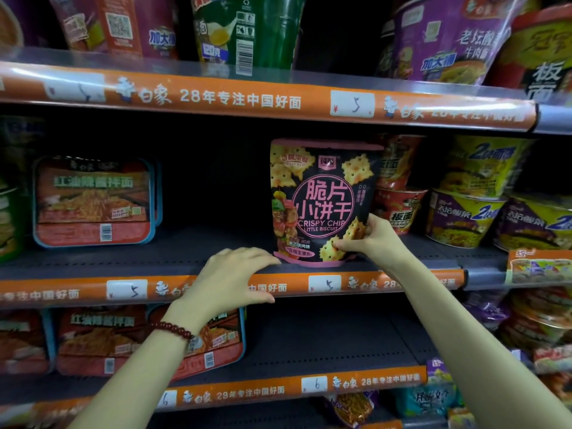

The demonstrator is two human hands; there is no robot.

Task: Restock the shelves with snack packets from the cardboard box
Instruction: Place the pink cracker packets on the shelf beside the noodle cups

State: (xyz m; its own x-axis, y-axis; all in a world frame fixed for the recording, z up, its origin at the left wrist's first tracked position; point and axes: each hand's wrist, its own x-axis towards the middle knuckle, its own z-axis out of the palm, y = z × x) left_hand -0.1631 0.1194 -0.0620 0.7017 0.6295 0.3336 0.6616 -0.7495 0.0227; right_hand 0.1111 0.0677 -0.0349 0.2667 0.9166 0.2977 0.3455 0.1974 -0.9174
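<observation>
Head view: placing step in hand; black snack packet (322, 201) is stood upright on middle shelf (198, 258), near front edge, beside noodle cups (399, 209). Its lower right corner is pinched by right hand (368, 238); left hand (230, 274) is spread open, empty, over shelf lip. Next, probably: packet released w/o tipping, then box revisited (box not seen)

Top-shelf noodle cups (442, 38) cropped above (labels blurred)

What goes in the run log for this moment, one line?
step: placing | item: biscuit packet upright on middle shelf | right hand: gripping packet's lower corner | left hand: open, on shelf edge
</observation>
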